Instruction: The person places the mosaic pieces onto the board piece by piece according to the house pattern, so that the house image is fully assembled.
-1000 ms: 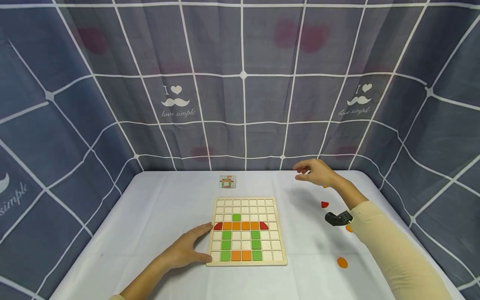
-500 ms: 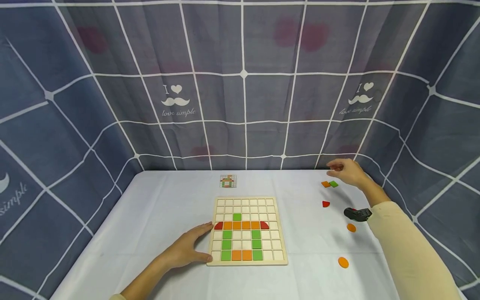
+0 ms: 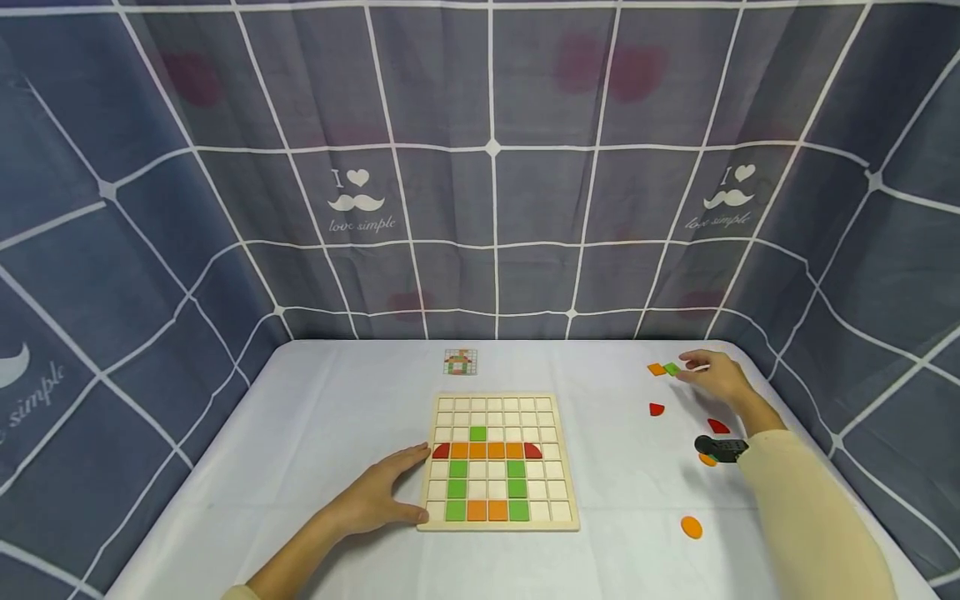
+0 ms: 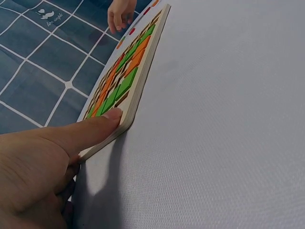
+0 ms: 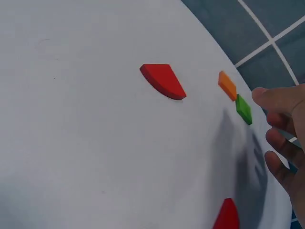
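Note:
The wooden grid board (image 3: pixel 572 500) lies flat on the table, with green and orange squares and two red quarter-round pieces set in its cells. My left hand (image 3: pixel 375 498) rests along its left edge, thumb and fingers spread apart. In the left wrist view the thumb (image 4: pixel 93 131) touches the board's corner. At the far right, my right hand (image 3: pixel 716 377) hovers with loosely bent fingers and nothing in it. Its fingertips are right beside a green square tile (image 3: pixel 671 368). An orange square tile (image 3: pixel 656 369) lies against the green one, also seen in the right wrist view.
Two red quarter-round pieces (image 3: pixel 656 409) lie nearer on the right. Orange round pieces (image 3: pixel 692 527) are there too, one partly behind the black wrist device (image 3: pixel 722 448). A small pattern card (image 3: pixel 460 362) lies beyond the board. A grey checked curtain (image 3: pixel 487 208) encloses the table.
My right hand has moved right from near the back middle, then lowered beside the green tile. The left hand stays at the board's edge.

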`<action>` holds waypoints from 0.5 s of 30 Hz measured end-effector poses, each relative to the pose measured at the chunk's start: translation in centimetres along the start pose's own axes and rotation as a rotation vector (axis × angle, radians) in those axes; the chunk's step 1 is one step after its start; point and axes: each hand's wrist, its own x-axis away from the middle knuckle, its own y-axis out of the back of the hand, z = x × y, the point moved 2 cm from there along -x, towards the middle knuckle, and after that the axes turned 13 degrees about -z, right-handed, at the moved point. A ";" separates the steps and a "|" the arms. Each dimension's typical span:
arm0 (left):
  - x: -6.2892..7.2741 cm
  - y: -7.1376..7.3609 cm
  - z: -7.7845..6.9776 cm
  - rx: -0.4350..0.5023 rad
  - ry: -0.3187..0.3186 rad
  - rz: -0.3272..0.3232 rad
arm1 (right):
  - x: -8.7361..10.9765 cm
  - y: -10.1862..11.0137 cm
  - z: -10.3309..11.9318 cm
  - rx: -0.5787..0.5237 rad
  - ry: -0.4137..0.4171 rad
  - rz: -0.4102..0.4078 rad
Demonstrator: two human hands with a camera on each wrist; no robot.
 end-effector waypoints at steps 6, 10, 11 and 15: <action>0.1 0.0 0.0 -0.008 -0.003 0.005 | 0.5 -1.5 -0.7 -0.016 -0.054 -0.003; 0.1 0.0 0.0 -0.005 0.003 0.005 | 0.6 -2.4 -0.8 0.000 -0.066 -0.051; 0.1 0.0 0.0 -0.002 0.006 0.005 | 0.6 -2.6 -0.9 0.004 -0.067 -0.069; 0.0 0.0 0.0 -0.007 0.013 0.005 | 0.4 -3.2 -0.8 0.039 -0.080 -0.111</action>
